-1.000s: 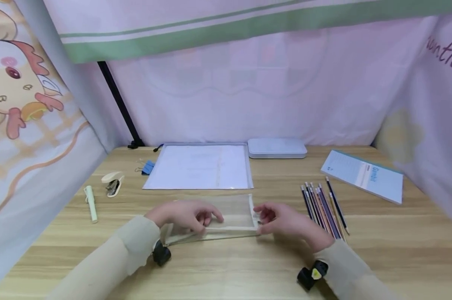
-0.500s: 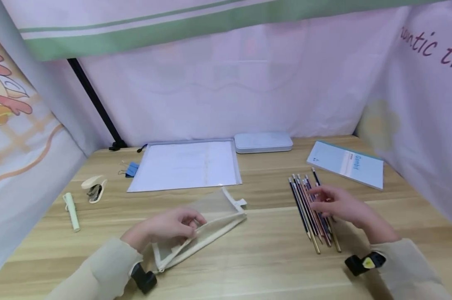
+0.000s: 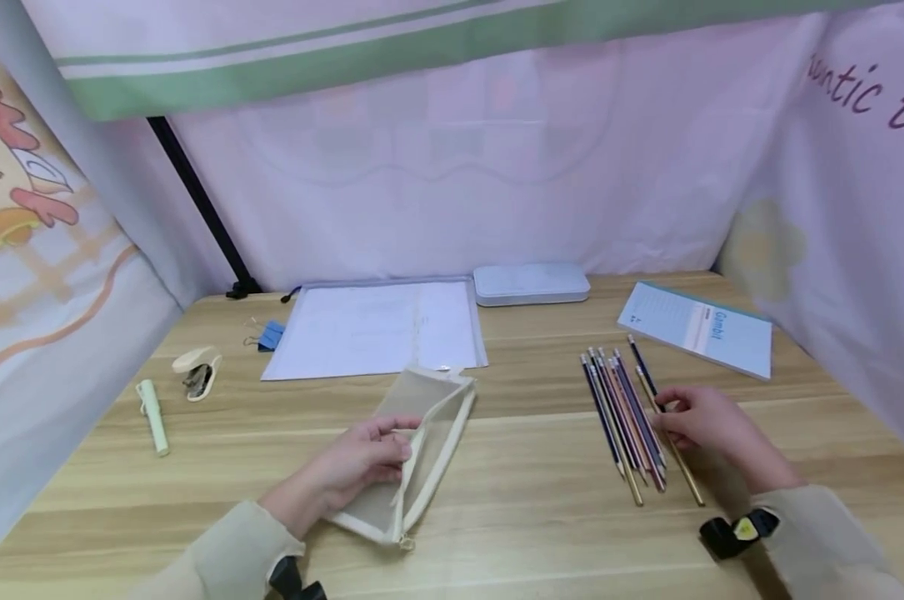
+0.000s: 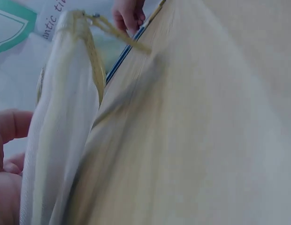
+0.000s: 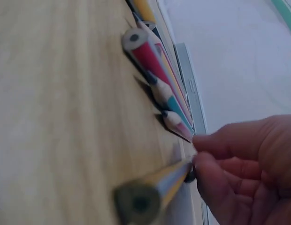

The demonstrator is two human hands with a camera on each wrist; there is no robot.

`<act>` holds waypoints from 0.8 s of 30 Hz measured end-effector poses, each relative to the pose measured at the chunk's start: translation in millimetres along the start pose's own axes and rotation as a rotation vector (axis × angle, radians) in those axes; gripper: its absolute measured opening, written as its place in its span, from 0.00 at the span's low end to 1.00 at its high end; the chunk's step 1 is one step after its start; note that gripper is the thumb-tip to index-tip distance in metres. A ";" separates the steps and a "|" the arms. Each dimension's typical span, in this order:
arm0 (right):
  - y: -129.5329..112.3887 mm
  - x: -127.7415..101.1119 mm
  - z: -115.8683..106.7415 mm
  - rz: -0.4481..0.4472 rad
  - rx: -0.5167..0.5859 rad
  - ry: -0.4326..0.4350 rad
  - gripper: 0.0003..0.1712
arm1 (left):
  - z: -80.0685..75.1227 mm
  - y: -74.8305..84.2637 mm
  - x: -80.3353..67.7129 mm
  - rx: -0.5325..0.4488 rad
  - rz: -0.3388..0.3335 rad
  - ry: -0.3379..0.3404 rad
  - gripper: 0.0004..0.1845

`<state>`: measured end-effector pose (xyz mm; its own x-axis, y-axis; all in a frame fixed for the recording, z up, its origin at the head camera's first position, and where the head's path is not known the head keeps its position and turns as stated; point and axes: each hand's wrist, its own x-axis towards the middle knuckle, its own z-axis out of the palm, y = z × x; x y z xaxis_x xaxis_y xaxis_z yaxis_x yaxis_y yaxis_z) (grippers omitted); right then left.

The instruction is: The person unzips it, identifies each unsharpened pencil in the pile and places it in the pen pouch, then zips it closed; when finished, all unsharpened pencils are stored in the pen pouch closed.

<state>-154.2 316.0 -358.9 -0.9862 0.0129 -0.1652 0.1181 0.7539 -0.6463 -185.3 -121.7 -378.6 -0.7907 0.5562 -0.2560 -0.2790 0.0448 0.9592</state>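
Holding mesh pouch [image 3: 414, 446], pinching pencil [image 3: 669, 450]

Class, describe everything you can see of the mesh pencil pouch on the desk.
The mesh pencil pouch is a flat, see-through beige net bag edged in cream fabric, with a zip along one long side that stands open. It lies slantwise on the wooden desk, just in front of the clear document folder. It looks empty. The left hand holds its edge by the opening.
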 end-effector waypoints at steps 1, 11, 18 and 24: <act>-0.2 1.1 0.9 0.005 -0.018 0.005 0.21 | 1.8 -1.1 -0.1 -0.017 0.005 0.006 0.30; -16.8 7.9 0.0 -0.015 -0.353 0.020 0.20 | 18.6 -2.9 2.6 -0.116 0.066 0.048 0.32; -21.4 6.7 -1.0 0.033 -0.209 0.041 0.23 | 31.1 -2.6 1.5 -0.115 0.085 0.066 0.31; -47.7 7.0 14.7 0.007 0.231 0.127 0.27 | 39.8 -0.1 2.7 -0.099 0.102 0.109 0.30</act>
<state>-165.0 270.5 -340.2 -0.9902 0.1106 -0.0850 0.1339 0.5834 -0.8011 -165.8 -87.2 -374.6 -0.8705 0.4601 -0.1748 -0.2424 -0.0917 0.9658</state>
